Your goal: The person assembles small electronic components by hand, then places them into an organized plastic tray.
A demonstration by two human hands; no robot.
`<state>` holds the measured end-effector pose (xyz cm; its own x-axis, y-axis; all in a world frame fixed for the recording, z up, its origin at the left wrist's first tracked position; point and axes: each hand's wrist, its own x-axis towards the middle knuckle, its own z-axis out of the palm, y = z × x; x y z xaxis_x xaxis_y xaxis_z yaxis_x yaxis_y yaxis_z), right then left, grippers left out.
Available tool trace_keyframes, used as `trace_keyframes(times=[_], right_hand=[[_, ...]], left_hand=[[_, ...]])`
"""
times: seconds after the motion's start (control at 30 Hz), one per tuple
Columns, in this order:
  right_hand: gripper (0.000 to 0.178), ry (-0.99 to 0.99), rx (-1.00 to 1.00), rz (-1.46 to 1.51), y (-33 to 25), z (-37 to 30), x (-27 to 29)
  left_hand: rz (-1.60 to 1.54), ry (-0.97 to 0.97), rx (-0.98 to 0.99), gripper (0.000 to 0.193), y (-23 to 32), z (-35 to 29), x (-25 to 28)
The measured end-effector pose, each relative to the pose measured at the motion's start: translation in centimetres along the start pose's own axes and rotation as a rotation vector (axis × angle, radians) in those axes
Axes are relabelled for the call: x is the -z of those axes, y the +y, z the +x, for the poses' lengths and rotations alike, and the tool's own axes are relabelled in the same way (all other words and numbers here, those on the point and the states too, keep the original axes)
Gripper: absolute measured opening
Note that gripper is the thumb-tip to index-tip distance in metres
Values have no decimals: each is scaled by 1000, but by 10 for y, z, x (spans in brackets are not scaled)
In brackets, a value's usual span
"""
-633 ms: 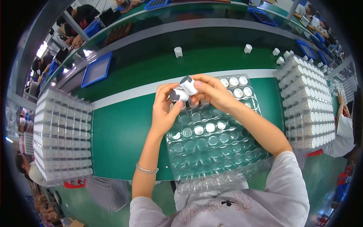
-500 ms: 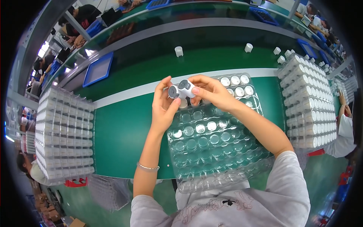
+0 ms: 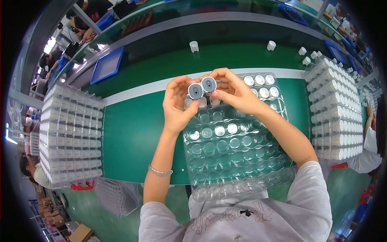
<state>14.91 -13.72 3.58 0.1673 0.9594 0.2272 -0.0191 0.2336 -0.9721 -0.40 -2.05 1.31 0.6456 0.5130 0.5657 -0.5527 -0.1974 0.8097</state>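
My left hand (image 3: 177, 105) is closed on a small white cylinder with a dark grey end face (image 3: 196, 91). A matching white cylinder with a grey end (image 3: 209, 84) sits in my right hand (image 3: 236, 93), pinched between thumb and fingers. The two are side by side and seem to touch, their grey ends turned up toward me, each with a small dark slot in the middle. Beneath my hands lies a clear plastic tray (image 3: 209, 161) with round pockets. White cylinders (image 3: 264, 92) fill pockets in its far rows; the nearer pockets hold none.
Tall stacks of loaded clear trays stand at left (image 3: 72, 137) and right (image 3: 336, 109). On the green belt beyond are single white cylinders (image 3: 194, 46) and a blue-rimmed tray (image 3: 107, 65). Other people work along the far side and at the right.
Both cylinders have been tilted so their grey ends face me more squarely and sit more nearly level with each other. The whole view has shifted slightly.
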Motion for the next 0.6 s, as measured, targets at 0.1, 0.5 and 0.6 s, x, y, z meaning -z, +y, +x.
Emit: trace_keyframes(times=[0.1, 0.5, 0.6], right_hand=[[37, 11, -11, -10, -1, -1, -1], [31, -283, 439, -871, 4, -5, -9], [36, -290, 416, -919, 4, -5, -9]], left_hand=[[-34, 19, 92, 57, 10, 1, 2], [666, -631, 434, 39, 51, 12, 36], [706, -625, 503, 43, 52, 13, 36]])
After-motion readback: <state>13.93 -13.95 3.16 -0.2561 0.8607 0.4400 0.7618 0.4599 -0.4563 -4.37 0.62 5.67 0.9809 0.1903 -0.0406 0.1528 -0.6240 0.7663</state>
